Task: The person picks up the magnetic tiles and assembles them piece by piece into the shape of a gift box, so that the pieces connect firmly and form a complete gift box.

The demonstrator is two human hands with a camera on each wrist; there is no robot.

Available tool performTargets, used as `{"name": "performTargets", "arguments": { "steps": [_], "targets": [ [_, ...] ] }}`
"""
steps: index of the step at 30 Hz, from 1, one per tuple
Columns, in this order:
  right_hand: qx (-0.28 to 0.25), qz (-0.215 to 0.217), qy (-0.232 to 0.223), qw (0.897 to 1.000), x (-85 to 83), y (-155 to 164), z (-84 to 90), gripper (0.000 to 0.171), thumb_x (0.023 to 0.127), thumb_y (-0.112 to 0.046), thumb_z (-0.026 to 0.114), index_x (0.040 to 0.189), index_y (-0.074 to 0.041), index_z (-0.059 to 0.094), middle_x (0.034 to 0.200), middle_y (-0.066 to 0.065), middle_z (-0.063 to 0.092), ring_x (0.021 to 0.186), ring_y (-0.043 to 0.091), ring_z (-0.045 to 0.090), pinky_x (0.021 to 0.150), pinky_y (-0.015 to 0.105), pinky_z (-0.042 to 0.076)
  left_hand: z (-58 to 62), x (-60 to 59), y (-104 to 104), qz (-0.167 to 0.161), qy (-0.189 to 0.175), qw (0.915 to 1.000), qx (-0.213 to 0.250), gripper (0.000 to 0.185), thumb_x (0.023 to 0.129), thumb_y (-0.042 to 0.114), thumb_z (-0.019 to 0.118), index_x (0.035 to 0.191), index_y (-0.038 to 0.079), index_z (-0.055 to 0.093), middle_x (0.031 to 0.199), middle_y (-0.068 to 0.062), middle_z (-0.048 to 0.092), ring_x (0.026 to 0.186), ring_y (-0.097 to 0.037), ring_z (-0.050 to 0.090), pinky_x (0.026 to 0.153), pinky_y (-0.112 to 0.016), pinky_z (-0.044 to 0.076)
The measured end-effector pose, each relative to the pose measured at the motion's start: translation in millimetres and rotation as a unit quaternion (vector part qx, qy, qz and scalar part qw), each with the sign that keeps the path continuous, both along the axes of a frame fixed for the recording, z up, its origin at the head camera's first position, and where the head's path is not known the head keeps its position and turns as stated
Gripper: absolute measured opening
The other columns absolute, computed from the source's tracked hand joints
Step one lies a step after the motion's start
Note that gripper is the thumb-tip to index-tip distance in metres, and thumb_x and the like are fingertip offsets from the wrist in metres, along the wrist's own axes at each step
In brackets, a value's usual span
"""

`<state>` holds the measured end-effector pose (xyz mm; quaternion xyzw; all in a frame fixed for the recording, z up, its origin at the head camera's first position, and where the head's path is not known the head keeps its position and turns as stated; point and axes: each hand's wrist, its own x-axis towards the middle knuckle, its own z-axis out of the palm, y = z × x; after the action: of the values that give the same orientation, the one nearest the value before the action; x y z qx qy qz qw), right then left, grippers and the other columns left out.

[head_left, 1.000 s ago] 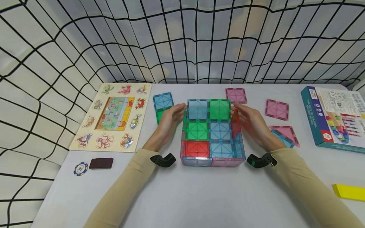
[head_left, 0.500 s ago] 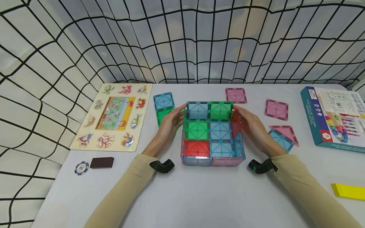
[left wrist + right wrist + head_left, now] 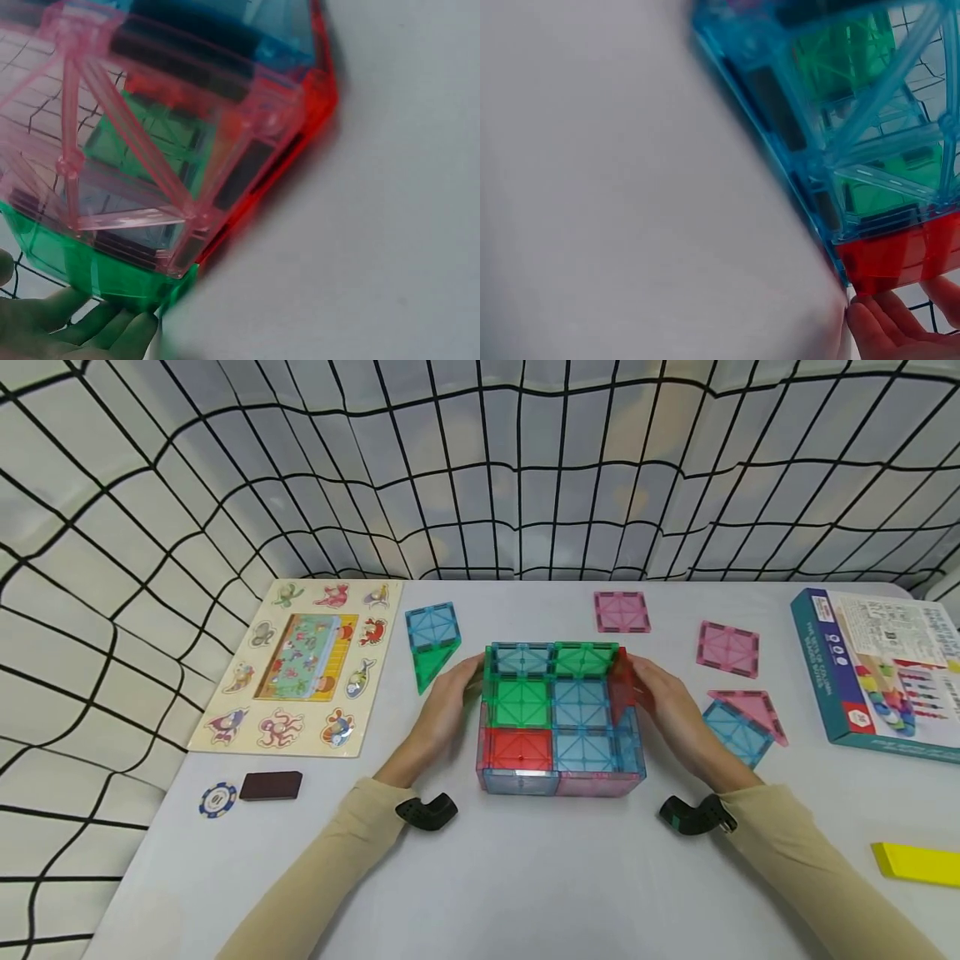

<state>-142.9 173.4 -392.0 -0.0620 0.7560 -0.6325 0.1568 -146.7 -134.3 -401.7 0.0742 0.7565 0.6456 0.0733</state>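
In the head view a box of clear magnetic tiles (image 3: 581,749) stands on the white table, with green, red and light blue tiles in its floor. Two tiles, light blue and green (image 3: 585,658), form its far side. My left hand (image 3: 442,706) is at the far left corner. In the left wrist view its fairly straight fingers (image 3: 135,334) touch a green tile (image 3: 97,274). My right hand (image 3: 675,710) is at the far right corner, its fingertips (image 3: 866,322) against a red tile (image 3: 900,255). The head view hides most fingertips.
A blue tile and green triangle (image 3: 433,667) lie left of the box. Loose pink tiles (image 3: 727,649) and a blue tile (image 3: 735,731) lie right. Around them are a puzzle board (image 3: 225,677), chip (image 3: 217,799), dark block (image 3: 272,786), boxed set (image 3: 870,672) and yellow block (image 3: 915,863).
The far light blue and green tiles have tilted, their far edge coming nearer and looking foreshortened. Both hands have moved slightly towards me along with them. The rest of the box has stayed put.
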Motion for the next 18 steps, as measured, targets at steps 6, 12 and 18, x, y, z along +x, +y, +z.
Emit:
{"name": "performTargets", "arguments": {
  "steps": [6,12,18],
  "targets": [
    [0.011,0.014,0.005,1.0,6.3,-0.8,-0.5,0.066,0.115,-0.044,0.026,0.167,-0.004,0.017,0.172,0.016,0.022,0.158,0.035,0.019,0.127,0.055,0.016,3.8,3.1,0.7,-0.021,0.006,0.999,-0.038,0.057,0.115,0.032,0.025,0.16,-0.001,0.035,0.164,-0.014,0.039,0.153,-0.029,0.035,0.126,-0.048,0.027],
    [0.022,0.016,-0.001,1.0,5.4,0.7,2.4,0.065,0.115,-0.042,0.026,0.167,-0.004,0.015,0.171,0.019,0.021,0.158,0.039,0.02,0.126,0.058,0.016,3.8,1.2,-0.5,-0.033,-0.006,0.9985,-0.044,0.058,0.115,0.036,0.025,0.159,-0.002,0.034,0.161,-0.018,0.039,0.15,-0.036,0.038,0.125,-0.052,0.027],
    [0.089,0.024,0.038,0.995,-7.8,25.7,11.9,0.06,0.115,-0.034,0.038,0.165,-0.005,0.025,0.168,0.022,0.028,0.154,0.043,0.028,0.123,0.065,0.021,1.5,0.4,-1.1,-0.037,-0.026,0.9979,-0.047,0.06,0.115,0.04,0.027,0.159,0.0,0.032,0.162,-0.019,0.038,0.151,-0.038,0.037,0.125,-0.054,0.026]
  ]
}}
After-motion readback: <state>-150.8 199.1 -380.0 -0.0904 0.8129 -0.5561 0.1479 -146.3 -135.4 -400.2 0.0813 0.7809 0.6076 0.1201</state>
